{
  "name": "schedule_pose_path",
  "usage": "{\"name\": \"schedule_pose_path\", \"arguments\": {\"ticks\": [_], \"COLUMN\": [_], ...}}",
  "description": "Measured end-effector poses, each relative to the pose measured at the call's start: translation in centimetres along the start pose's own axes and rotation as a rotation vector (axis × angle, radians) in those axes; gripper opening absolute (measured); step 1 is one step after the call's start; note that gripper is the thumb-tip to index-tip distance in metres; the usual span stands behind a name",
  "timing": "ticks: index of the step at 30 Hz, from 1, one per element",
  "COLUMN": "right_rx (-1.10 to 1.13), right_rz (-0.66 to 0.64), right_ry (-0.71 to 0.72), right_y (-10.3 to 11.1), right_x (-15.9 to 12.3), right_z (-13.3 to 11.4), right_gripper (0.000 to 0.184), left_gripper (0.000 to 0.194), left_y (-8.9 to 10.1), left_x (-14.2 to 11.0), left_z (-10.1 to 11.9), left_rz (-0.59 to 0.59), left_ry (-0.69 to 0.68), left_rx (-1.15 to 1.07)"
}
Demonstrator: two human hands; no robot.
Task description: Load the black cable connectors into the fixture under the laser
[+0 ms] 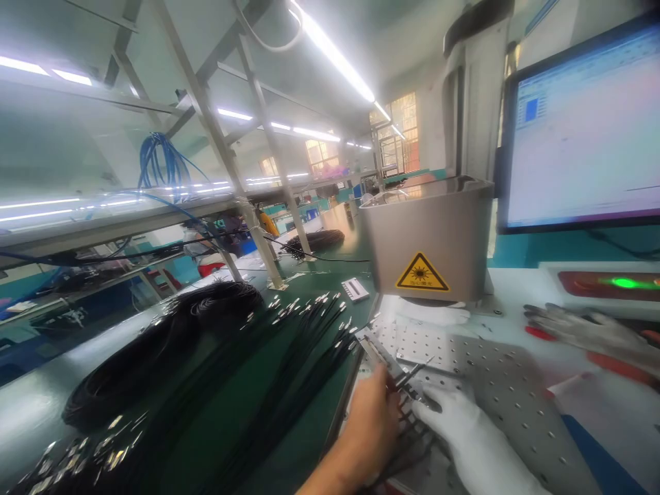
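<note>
My bare left hand (368,416) is closed around the near end of a light grey slotted holder (370,346), above a perforated metal plate (498,385). Thin metal-tipped pieces (414,371) stick out to the right of its fingers. Close beside it, my right hand (458,426) in a white glove has thumb and finger pinched near those pieces; what lies between them is too blurred to name. Dark cables (410,443) run down between the two hands. To the left, bundles of black cables (293,364) with metal connector ends lie on the green mat.
A grey metal housing (427,240) with a yellow laser warning sign stands ahead. A monitor (582,130) is at the upper right, with grey gloves (592,333) below. Another slotted holder (355,289) and coiled black cable (170,344) lie left of the housing. A metal rack (206,117) rises behind.
</note>
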State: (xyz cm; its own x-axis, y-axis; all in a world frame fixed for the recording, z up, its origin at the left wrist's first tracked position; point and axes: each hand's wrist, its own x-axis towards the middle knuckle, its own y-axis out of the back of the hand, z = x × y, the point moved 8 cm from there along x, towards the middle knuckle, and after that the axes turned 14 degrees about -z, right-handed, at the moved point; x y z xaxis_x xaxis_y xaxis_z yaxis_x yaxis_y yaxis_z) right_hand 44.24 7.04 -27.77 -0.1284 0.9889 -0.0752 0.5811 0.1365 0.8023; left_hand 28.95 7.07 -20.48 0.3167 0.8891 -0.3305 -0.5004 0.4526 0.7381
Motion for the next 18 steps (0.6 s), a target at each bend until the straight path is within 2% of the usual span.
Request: {"name": "schedule_pose_path", "arguments": {"ticks": [3,6,10,12,15,18], "right_rx": [0.147,0.249,0.186,0.226,0.312,0.361], "right_rz": [-0.071,-0.122,-0.112,-0.119,-0.144,-0.114], "right_ry": [0.184,0.307,0.328,0.306,0.24,0.226], "right_y": [1.4,2.1,2.0,2.0,2.0,2.1], "right_x": [-0.2,-0.4,0.0,0.3,0.4,0.4], "right_z": [-1.8,-3.2,-3.7,-3.9,-4.1,-4.5], "right_gripper": [0.039,0.041,0.036,0.036,0.037,0.037], "left_gripper": [0.011,0.018,0.027,0.033,0.035,0.035], "left_y": [-0.2,-1.0,-2.2,-2.9,-4.1,-5.0], "left_x": [-1.2,-1.5,-1.0,-0.5,0.2,0.9], "left_z": [0.0,-0.1,-0.1,-0.2,-0.9,-1.6], "left_rz": [-0.07,-0.158,-0.22,-0.227,-0.227,-0.197], "left_ry": [0.048,0.129,0.174,0.169,0.139,0.061], "left_rx": [-0.017,0.098,0.231,0.261,0.25,0.197]}}
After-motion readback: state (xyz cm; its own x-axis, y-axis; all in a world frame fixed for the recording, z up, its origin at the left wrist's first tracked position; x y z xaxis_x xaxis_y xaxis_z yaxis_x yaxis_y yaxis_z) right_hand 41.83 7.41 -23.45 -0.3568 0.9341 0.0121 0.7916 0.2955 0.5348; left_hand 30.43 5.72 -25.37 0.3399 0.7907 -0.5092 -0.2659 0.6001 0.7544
